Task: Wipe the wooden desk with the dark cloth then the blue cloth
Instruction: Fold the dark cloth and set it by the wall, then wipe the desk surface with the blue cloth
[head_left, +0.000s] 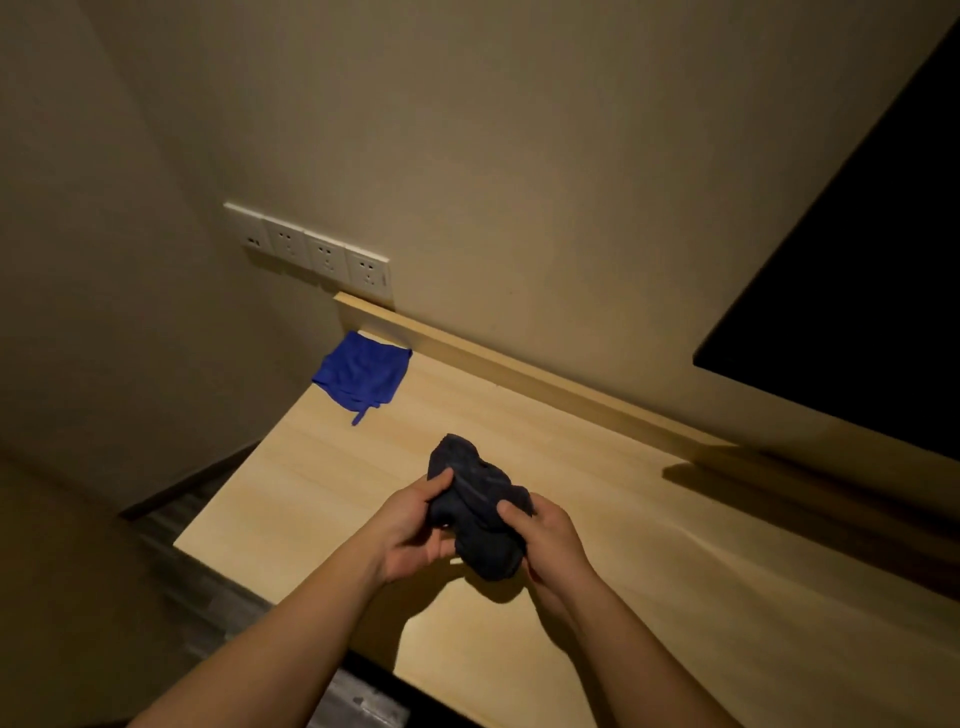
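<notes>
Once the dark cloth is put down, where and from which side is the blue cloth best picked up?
Probably from above, pinching the bunched middle of the blue cloth. It lies crumpled and flat in the desk's far left corner, against the back ledge, so near-side or top approaches are open. The thin dangling strip looks a weaker hold.

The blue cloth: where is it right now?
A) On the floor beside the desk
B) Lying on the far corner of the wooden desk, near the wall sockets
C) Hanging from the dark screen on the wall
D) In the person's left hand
B: the blue cloth lies untouched on the far corner of the wooden desk, below the wall sockets, while both hands hold the dark cloth.
</notes>
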